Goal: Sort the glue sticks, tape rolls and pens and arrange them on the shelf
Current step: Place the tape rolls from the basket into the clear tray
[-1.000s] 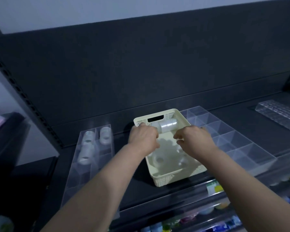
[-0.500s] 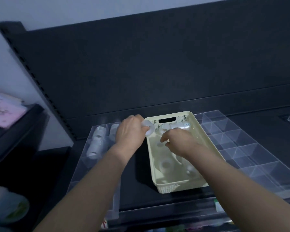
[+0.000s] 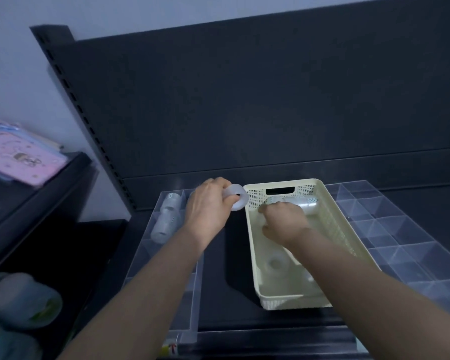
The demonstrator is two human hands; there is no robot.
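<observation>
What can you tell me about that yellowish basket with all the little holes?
It is a pale cream basket, rectangular and seemingly plastic, with walls full of tiny holes and a handle slot cut in its far end. It stands flat and open side up on the dark shelf, between a narrow clear tray and a wide clear divided tray. Inside lie tape rolls, and the right hand reaches in near the far end.

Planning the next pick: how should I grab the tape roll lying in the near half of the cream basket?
From straight above. The near tape roll seems to lie flat on the floor of the basket, hole up, so put fingers into the core and pinch the ring wall with the thumb outside. The basket's walls block a sideways reach.
</observation>
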